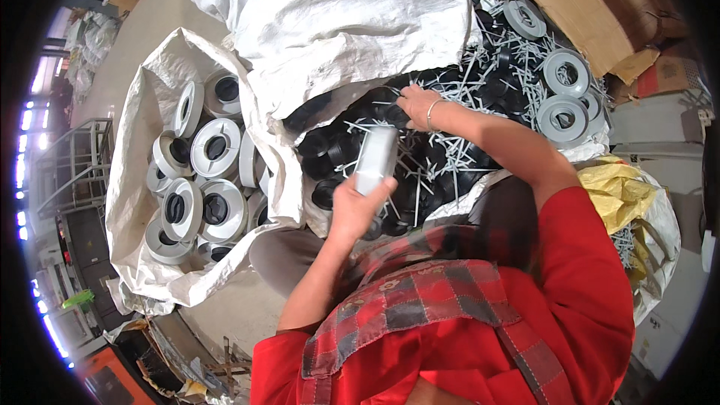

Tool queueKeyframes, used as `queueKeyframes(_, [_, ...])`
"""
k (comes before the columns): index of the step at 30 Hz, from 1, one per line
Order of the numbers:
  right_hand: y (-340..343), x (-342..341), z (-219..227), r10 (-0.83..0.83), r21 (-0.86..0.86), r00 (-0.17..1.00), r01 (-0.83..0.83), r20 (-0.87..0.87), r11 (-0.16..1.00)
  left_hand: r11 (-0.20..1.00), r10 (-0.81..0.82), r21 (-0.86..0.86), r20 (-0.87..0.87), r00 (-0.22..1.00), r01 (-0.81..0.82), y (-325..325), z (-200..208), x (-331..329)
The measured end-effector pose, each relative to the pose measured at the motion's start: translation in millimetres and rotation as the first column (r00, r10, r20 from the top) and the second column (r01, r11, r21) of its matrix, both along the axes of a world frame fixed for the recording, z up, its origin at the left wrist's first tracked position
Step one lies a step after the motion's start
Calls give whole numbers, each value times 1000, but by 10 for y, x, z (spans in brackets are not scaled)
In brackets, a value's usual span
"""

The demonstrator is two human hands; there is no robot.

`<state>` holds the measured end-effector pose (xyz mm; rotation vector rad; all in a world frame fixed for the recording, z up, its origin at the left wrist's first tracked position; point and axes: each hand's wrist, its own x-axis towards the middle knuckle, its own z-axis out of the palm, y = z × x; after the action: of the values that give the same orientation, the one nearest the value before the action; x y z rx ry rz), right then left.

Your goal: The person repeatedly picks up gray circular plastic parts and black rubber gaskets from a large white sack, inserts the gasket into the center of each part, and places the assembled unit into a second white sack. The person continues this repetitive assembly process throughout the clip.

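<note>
My left hand (358, 206) is closed round a light grey plastic ring (377, 156), seen edge-on and smeared by motion. Further away, my right hand (420, 106) reaches into the heap of black parts, its fingers bent round the edge of a black plastic cap (391, 112). The fingertips are partly hidden there. Black round caps and thin grey plastic sticks (457, 139) lie mixed together in front of me. On the left, an opened white woven sack (135, 172) holds several grey rings (216, 147), many with black centres.
A full white woven sack (337, 7) bulges over the far side of the heap. Loose grey rings (566, 73) lie at its right edge, near cardboard boxes (577, 11). A yellow bag (619, 191) sits by my right elbow. Metal steps (79, 157) stand far left.
</note>
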<state>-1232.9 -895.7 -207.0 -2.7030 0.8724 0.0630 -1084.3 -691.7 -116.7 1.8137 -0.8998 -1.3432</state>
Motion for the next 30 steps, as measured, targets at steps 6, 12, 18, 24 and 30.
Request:
queueKeyframes(6, [185, 242, 220, 74, 196, 982, -108, 174, 975, 914, 366, -57, -314, 876, -403, -58, -186, 286])
queueKeyframes(12, [669, -15, 926, -211, 603, 861, -131, 463, 787, 902, 307, 37, -755, 579, -430, -116, 58, 5])
queueKeyframes(18, [830, -139, 1163, 110, 225, 944, -186, 310, 956, 953, 214, 13, -735, 643, -302, 24, 135, -69])
queueKeyframes(24, [1046, -321, 1347, 321, 46, 881, -358, 347, 933, 994, 83, 13, -759, 646, -112, 129, 252, 52])
queueKeyframes(30, [886, -355, 1401, -479, 956, 828, 245, -293, -161, 917, 45, -289, -609, 792, -274, 146, 315, -224])
